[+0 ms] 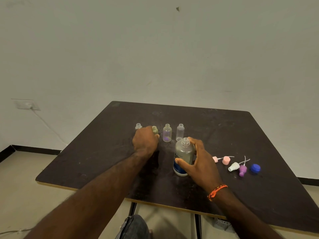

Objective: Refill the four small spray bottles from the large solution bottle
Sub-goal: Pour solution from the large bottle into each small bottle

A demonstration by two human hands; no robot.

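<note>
The right hand (200, 163) grips the large solution bottle (183, 156) — upright, uncapped — on the dark table (241, 135). The left hand (145, 141) curls round the second small bottle (155, 129); another (138, 126) stands just beyond its knuckles, two more (167, 132) (180, 132) between the hands. Right of the right hand lie loose spray tops (239, 167) and a blue cap (255, 168).

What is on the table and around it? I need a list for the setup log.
Small bottles: four, clear, uncapped, in a row at mid-table.
Large bottle: one, clear with blue label, uncapped, in front of the row.
Spray tops: four, two pink, one white, one purple, lying right of the large bottle.
Blue cap: one, far right.
Table: one, dark.
Wall socket: one, white, left wall.
Hands: left on second small bottle, right gripping the large bottle.
</note>
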